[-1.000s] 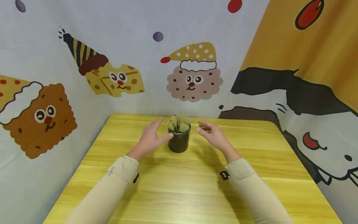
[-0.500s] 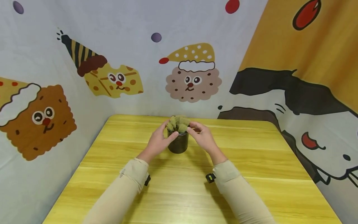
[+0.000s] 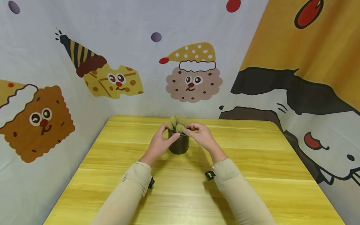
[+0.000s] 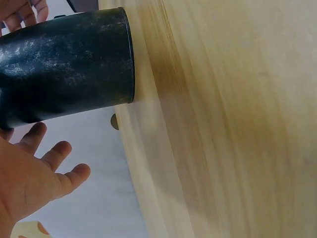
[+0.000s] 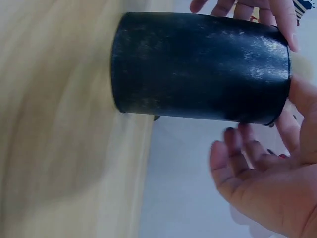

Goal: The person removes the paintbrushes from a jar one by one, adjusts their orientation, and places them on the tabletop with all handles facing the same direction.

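A potted cactus with fuzzy yellow-green lobes (image 3: 180, 128) stands upright in a dark, scuffed cylindrical pot (image 3: 179, 145) on the wooden table. My left hand (image 3: 159, 143) holds the left side near the rim, its thumb along the front edge. From the right, my right hand (image 3: 203, 137) pinches a lobe, the thumb in front and the fingers behind. In the left wrist view the outer fingers (image 4: 62, 148) of the left hand are spread apart from the pot (image 4: 69, 64). The right hand's lower fingers (image 5: 237, 153) curl beside the pot in the right wrist view. The exact fingertip contact is partly hidden.
The light wooden table (image 3: 180, 190) ends just behind the pot. A white cloth (image 3: 132, 40) printed with cartoon snacks hangs close behind and to the left. An orange curtain (image 3: 323, 47) with a cartoon animal hangs at the right.
Both hands have come inward from either side to the cactus. The right thumb has moved further left over a lobe. The pot stays in place.
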Demonstrator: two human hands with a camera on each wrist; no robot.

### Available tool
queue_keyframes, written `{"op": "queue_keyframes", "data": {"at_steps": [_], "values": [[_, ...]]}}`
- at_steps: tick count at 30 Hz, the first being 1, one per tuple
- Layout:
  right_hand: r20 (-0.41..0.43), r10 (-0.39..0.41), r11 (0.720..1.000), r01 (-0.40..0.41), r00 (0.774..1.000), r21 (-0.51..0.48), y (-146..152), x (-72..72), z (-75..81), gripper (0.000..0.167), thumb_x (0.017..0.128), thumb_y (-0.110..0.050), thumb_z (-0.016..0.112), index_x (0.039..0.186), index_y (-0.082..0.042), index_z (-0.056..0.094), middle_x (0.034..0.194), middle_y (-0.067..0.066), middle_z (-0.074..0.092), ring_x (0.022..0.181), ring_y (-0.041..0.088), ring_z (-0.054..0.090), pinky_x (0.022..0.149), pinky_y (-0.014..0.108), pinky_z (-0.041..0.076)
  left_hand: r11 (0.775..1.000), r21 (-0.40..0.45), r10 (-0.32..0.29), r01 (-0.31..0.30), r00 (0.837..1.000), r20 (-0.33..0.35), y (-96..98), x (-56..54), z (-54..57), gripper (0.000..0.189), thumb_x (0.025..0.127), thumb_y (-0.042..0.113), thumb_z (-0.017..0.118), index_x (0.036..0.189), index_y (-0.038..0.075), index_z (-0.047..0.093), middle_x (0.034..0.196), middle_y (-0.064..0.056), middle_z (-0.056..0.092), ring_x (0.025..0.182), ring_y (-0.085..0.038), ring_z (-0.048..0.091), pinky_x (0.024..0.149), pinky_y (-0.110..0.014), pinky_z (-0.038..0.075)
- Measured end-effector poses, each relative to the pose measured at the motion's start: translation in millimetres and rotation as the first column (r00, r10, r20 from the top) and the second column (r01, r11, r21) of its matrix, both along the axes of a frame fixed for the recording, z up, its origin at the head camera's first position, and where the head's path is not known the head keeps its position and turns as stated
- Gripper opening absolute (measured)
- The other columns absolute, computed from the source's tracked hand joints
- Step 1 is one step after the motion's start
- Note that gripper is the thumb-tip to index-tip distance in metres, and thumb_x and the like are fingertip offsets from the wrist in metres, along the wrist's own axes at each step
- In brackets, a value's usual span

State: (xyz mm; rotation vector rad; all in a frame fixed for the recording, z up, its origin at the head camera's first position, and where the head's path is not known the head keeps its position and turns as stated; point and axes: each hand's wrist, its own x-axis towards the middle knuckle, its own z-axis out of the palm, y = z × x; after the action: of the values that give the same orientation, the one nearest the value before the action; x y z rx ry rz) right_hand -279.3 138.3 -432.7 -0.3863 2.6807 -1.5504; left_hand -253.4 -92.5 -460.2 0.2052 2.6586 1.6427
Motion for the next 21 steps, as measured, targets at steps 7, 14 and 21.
{"op": "queue_keyframes", "data": {"at_steps": [7,14,21], "values": [[-0.060,0.047,0.996,-0.043,0.997,0.080,-4.9,-1.7,11.0,0.022,0.104,-0.039,0.071,0.106,-0.018,0.076,0.126,0.006,0.071,0.119,0.030,0.066,0.104,0.054,0.056,0.998,-0.058,0.010,-0.011,1.000,-0.020,-1.9,-1.4,1.2,0.107,0.088,0.085,0.062,0.171,0.028,0.027,0.172,-0.009,0.039,0.159,-0.037,0.038,0.121,-0.067,0.040],[-0.067,-0.018,1.000,0.019,0.998,0.014,1.0,-2.0,23.8,0.032,0.105,-0.044,0.069,0.114,-0.014,0.076,0.115,0.008,0.072,0.112,0.029,0.067,0.098,0.050,0.059,0.996,-0.086,0.029,-0.033,0.999,-0.042,-0.5,-1.9,1.5,0.101,0.089,0.084,0.063,0.168,0.028,0.034,0.169,-0.009,0.045,0.156,-0.040,0.043,0.119,-0.068,0.041],[-0.087,-0.023,1.000,0.025,0.996,0.017,2.1,-3.5,37.5,0.037,0.109,-0.041,0.063,0.130,-0.011,0.069,0.115,0.013,0.077,0.100,0.029,0.065,0.084,0.041,0.053,0.995,-0.092,0.044,-0.046,0.999,-0.025,-0.9,-1.9,1.5,0.103,0.089,0.083,0.064,0.169,0.026,0.032,0.170,-0.011,0.043,0.156,-0.040,0.042,0.120,-0.067,0.041]]}}
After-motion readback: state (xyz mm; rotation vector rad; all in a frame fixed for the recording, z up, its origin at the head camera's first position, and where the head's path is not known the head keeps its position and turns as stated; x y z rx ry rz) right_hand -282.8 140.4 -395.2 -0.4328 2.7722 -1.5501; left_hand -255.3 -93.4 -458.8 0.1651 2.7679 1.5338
